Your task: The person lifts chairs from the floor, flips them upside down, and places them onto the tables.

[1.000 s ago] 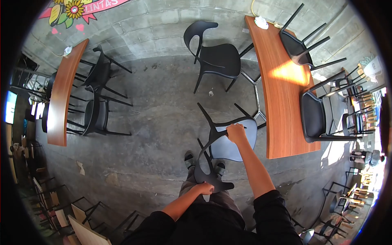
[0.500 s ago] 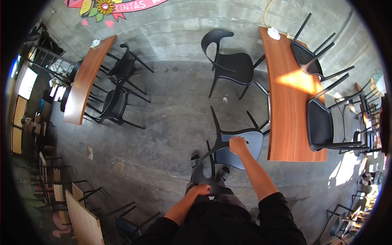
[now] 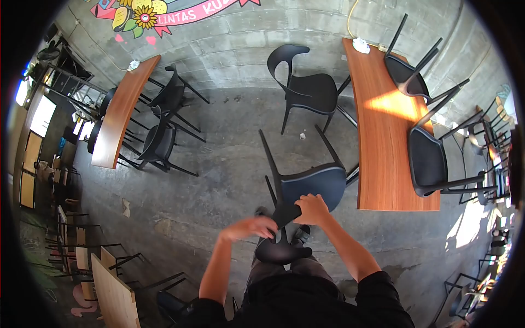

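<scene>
Black and tilted, the chair point(image 3: 320, 183) is beside the orange-brown bench point(image 3: 388, 186), and the right hand point(image 3: 310, 210) has its grip closed on the curved frame. Near the backrest point(image 3: 281, 252), the left hand point(image 3: 249, 228) is blurred, so I cannot tell whether its grip is spread or pinching anything. The step in hand looks like handling the chair by its frame; the next move seems to call for a secure left hold.

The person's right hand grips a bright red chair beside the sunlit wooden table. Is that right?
Not quite: the chair is black, not bright red, as the head view shows. The right hand does grip it beside the sunlit wooden table.
</scene>
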The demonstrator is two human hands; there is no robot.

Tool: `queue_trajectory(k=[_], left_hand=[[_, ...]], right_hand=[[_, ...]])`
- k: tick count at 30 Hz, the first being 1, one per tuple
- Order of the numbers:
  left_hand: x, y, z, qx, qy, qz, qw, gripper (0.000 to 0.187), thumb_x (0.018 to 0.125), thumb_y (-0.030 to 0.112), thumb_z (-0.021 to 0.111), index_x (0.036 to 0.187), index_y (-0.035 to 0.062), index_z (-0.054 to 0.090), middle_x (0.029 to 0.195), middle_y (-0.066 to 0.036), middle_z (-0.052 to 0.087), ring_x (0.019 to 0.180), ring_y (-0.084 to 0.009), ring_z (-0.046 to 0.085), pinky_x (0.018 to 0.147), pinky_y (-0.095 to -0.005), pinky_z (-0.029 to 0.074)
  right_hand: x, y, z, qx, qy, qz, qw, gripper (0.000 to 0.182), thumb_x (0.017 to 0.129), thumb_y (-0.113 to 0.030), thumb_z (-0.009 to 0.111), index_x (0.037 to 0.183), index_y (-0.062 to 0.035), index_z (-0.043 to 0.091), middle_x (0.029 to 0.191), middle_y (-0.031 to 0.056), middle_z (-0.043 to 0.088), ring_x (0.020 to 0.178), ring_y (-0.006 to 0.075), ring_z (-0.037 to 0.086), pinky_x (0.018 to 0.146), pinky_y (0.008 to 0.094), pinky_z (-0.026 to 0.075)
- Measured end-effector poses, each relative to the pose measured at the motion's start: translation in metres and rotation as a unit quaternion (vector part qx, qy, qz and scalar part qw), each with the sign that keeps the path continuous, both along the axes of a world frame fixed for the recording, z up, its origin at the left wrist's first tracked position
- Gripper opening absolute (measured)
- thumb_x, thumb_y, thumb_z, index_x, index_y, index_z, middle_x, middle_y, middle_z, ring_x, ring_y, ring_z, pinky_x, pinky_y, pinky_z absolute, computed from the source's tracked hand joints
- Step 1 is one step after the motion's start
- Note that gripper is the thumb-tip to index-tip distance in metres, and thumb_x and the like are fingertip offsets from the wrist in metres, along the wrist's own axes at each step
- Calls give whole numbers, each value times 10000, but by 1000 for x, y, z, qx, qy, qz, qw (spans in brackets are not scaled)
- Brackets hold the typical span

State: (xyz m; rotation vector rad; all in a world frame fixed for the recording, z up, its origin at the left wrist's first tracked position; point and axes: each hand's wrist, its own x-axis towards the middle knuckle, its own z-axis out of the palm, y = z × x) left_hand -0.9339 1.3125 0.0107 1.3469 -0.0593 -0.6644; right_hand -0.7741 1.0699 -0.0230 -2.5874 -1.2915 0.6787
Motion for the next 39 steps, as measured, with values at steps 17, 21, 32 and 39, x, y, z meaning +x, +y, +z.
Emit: queue_trajectory(k=[17, 21, 32, 39], left_hand=[[90, 138, -120, -170, 177, 634, 733, 209, 900, 191, 681, 918, 77, 507, 699, -11, 486, 566, -114, 489, 470, -284, 384], [92, 127, -81, -101, 113, 642, 751, 189, 923, 139, 642, 883, 94, 463, 638, 19, 402, 476, -87, 380, 415, -280, 320], [117, 78, 12, 46, -39, 539, 840, 202, 972, 153, 612, 879, 82, 447, 579, 31, 398, 419, -70, 372, 384, -283, 316], [94, 48, 30, 258, -141, 469, 833, 201, 947, 187, 651, 954, 19, 541, 542, -30, 481, 396, -110, 473, 370, -305, 356]], right_hand=[[-117, 42, 101, 106, 35, 218, 970, 630, 667, -496, 802, 1024, 0, 648, 1018, 101, 610, 967, 268, 619, 785, 389, 532], [-123, 39, 108, 121, 75, 202, 969, 695, 698, -518, 788, 1124, 4, 620, 1037, 112, 592, 984, 287, 602, 809, 389, 520], [-169, 42, 25, 139, 203, 58, 968, 709, 714, -447, 832, 1252, -59, 581, 1113, 154, 621, 1067, 350, 595, 918, 451, 486], [-138, 51, -83, 317, 190, 21, 929, 457, 792, -291, 789, 1156, -69, 623, 1107, 155, 630, 982, 325, 605, 897, 390, 480]])
